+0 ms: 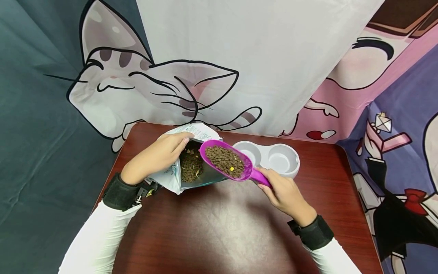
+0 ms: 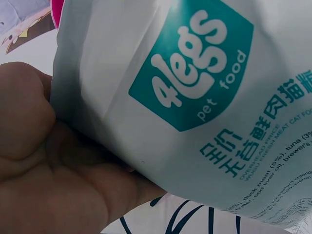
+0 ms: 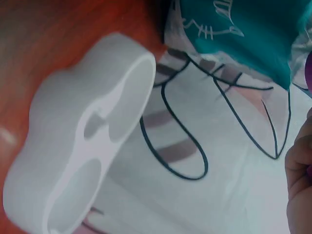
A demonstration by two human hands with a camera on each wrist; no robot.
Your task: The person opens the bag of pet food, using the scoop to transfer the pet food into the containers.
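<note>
A white and teal cat food bag (image 1: 200,132) stands open on the table, brown kibble (image 1: 189,167) visible inside. My left hand (image 1: 159,156) grips its left rim; in the left wrist view the bag's printed side (image 2: 146,122) fills most of the picture beside that hand (image 2: 58,180). With my right hand (image 1: 285,194) I hold a purple scoop (image 1: 248,173) by its handle. The scoop is heaped with kibble and one yellow piece, and its front end is over the right part of the bag's mouth. Only part of the right hand (image 3: 300,180) shows in the right wrist view.
A pale double pet bowl (image 1: 291,173) sits on the table behind the scoop and to the right of the bag; no food shows in its two hollows. The reddish-brown table (image 1: 328,182) backs onto a cartoon-printed curtain (image 1: 267,57).
</note>
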